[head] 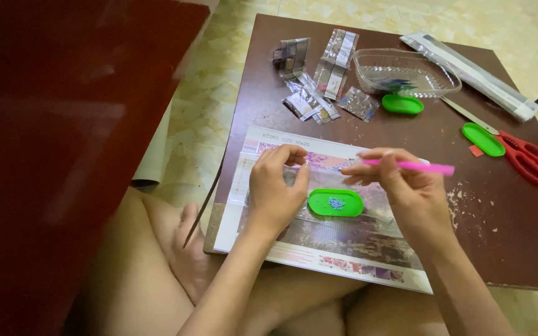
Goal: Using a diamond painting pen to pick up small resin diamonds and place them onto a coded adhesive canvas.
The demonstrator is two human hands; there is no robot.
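Two hands work over the canvas (319, 239) on the tabletop (505, 218): right hand (406, 186) pinching a pink pen (415, 166), left hand (275, 190) fingers curled, pressing the canvas. Best to hold the pen upright, beside the green tray (335, 203).

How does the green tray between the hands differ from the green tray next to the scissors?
The green tray between the hands holds a small heap of beads and lies on the printed canvas. The green tray next to the scissors looks empty, sits on the bare brown table and is turned at a slant. Both are oval, bright green and shallow.
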